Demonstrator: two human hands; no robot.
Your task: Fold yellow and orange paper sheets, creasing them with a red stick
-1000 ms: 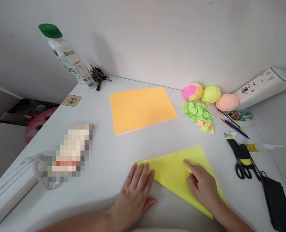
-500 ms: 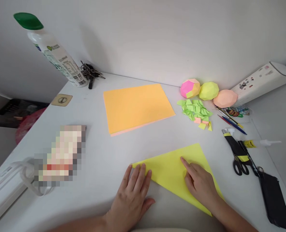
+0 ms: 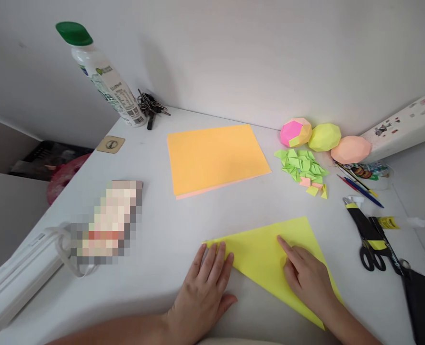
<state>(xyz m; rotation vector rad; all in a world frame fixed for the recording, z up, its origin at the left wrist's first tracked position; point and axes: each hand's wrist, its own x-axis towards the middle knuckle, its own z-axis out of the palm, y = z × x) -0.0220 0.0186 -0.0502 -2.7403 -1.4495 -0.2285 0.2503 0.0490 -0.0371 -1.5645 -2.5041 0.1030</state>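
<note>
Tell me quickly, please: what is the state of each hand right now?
Left hand: open, palm down, fingers on the yellow paper.
Right hand: index finger extended over the paper, other fingers curled; whether closed on anything cannot be told.

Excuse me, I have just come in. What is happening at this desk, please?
A person's left hand lies flat, its fingers on the narrow end of a yellow paper. The right hand is over its wider part, index finger extended. Beyond them lie an orange sheet and small green paper pieces.
</note>
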